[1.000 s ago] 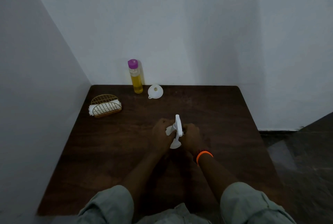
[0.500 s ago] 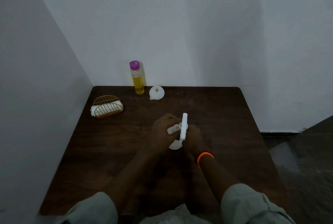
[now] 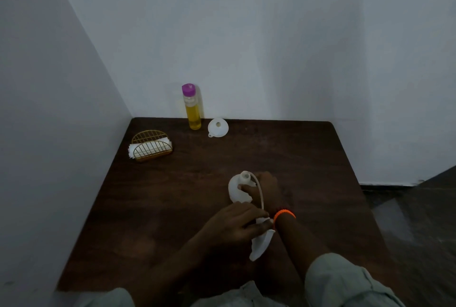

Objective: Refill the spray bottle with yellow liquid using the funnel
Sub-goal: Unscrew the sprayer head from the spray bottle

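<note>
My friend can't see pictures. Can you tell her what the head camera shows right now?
A person's right hand holds a white spray bottle on a dark table while the left hand holds its spray head, tube still in the neck. A bottle of yellow liquid, a white funnel and a napkin holder stand behind.

Our white spray bottle (image 3: 236,189) uncapped mid-worktop, sprayer head (image 3: 260,241) off, funnel (image 3: 218,127) beside upright yellow-liquid bottle (image 3: 193,109) at back.

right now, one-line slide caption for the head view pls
Right hand steadies the open spray bottle while the left hand draws out the spray head and tube; funnel and yellow liquid bottle wait behind.
</note>
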Tool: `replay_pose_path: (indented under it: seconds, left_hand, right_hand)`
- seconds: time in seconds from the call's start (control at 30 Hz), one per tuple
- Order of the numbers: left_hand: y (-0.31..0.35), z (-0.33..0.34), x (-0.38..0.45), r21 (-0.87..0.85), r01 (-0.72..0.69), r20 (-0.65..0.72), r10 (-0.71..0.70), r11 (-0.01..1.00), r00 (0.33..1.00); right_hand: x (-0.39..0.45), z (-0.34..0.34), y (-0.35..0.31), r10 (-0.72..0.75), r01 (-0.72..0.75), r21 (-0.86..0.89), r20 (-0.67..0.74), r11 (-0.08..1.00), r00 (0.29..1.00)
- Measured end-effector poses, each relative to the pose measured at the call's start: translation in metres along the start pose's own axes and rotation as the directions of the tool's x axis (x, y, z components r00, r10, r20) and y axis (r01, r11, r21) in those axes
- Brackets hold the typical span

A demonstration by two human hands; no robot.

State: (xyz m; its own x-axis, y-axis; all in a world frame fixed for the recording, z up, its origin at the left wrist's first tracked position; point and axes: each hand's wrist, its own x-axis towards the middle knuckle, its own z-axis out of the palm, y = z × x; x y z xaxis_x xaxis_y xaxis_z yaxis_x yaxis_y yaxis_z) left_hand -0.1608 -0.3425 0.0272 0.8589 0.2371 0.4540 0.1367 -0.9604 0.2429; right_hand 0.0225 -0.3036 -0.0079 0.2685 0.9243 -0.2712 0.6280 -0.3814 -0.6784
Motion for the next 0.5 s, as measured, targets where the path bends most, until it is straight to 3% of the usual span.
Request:
replay_pose_path:
  seconds: [0.3,0.5]
  left_hand:
    - [0.030,-0.010,-0.004,0.020,-0.028,-0.274,0.033,0.999,0.961]
    - [0.038,-0.021,0.002,0.065,-0.068,-0.298,0.085,0.996,0.951]
  right_hand:
    - [0.002,0.009,0.007,-0.007,0.005,-0.032,-0.063,0.999,0.998]
    - [0.003,0.018,0.008,-0.048,0.045,-0.026,-0.113,0.999,0.992]
